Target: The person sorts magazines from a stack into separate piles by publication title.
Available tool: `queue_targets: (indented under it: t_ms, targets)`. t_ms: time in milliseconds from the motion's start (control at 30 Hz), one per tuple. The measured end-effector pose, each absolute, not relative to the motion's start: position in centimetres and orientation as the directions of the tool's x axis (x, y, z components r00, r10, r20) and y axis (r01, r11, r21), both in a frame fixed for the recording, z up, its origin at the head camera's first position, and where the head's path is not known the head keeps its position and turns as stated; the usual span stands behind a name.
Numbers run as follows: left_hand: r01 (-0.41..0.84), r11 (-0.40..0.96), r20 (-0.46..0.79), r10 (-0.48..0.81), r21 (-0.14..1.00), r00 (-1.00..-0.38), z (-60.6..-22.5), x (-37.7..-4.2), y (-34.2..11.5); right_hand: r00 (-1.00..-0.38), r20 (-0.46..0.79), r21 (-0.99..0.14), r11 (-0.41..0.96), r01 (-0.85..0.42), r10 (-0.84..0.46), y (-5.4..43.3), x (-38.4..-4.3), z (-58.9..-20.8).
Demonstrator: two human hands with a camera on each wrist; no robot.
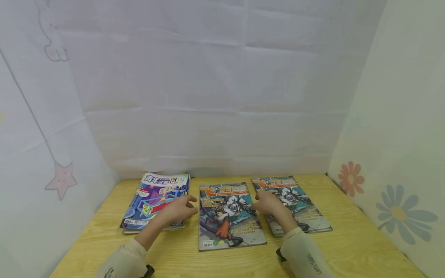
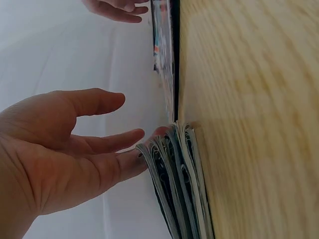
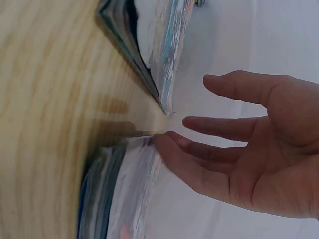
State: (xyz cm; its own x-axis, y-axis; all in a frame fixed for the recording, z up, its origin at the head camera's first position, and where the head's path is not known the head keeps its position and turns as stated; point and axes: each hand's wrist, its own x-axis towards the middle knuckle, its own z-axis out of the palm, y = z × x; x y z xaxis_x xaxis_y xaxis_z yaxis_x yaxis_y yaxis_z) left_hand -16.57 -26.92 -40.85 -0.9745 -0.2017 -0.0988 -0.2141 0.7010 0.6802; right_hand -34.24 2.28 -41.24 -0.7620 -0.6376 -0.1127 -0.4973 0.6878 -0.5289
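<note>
My left hand (image 1: pixel 176 210) hovers at the right edge of a stack of magazines (image 1: pixel 147 193) with a purple-blue cover on top. The left wrist view shows that hand with its fingers loosely extended, fingertips at the pile's layered page edges (image 2: pixel 177 184); whether they touch is unclear. In the middle lies a magazine (image 1: pixel 212 214) with an orange title and a character in red gloves. My right hand (image 1: pixel 272 206) is over the left edge of a similar magazine (image 1: pixel 309 212). In the right wrist view its fingers are spread, holding nothing, the lower ones near that magazine's edge.
The magazines lie on a light wooden table (image 1: pixel 180 258). A white cloth wall (image 1: pixel 215 135) stands behind it, and side panels with a star (image 1: pixel 62 179) and flowers (image 1: pixel 398 212) flank it left and right.
</note>
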Motion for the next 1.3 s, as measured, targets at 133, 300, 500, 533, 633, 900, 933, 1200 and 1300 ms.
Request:
queue_targets:
  t_ms: [133,300,500,533,633,900,933,1200,1300]
  targets:
    - [-0.205,0.719,-0.098,-0.188,0.664,-0.977,-41.0,-16.5,-26.6,-0.756,-0.143,-0.542,0.690,-0.480,-0.638,2.1,-34.5,-42.0]
    - [-0.182,0.662,-0.134,-0.123,0.727,-0.983,-41.0,-16.6,-26.3,-0.733,-0.162,-0.566,0.671,-0.480,-0.661,1.8,-34.4,-42.4]
    - [-0.179,0.562,-0.173,-0.064,0.808,-0.983,-41.2,-16.8,-26.3,-0.718,-0.171,-0.578,0.658,-0.482,-0.675,2.0,-34.2,-42.3]
    - [-0.188,0.537,-0.181,-0.066,0.822,-0.981,-41.3,-16.8,-26.4,-0.717,-0.173,-0.581,0.658,-0.479,-0.675,2.0,-34.1,-42.3]
    - [-0.219,0.444,-0.207,-0.075,0.869,-0.975,-41.8,-17.0,-26.6,-0.720,-0.178,-0.585,0.660,-0.472,-0.671,2.0,-34.0,-42.3]
    - [-0.247,0.032,-0.242,-0.102,0.969,-0.965,-43.1,-17.6,-27.2,-0.722,-0.181,-0.593,0.660,-0.461,-0.668,1.8,-34.0,-42.3]
    - [-0.242,-0.029,-0.244,-0.095,0.970,-0.965,-43.2,-17.7,-27.3,-0.722,-0.182,-0.594,0.659,-0.461,-0.668,1.8,-34.0,-42.4]
    - [-0.286,-0.244,-0.279,0.064,0.927,-0.958,-43.9,-18.1,-26.1,-0.717,-0.191,-0.600,0.658,-0.456,-0.671,1.7,-34.1,-42.5]
    - [-0.289,-0.280,-0.281,0.069,0.915,-0.957,-44.0,-18.0,-25.6,-0.718,-0.194,-0.607,0.657,-0.447,-0.668,1.7,-34.0,-42.5]
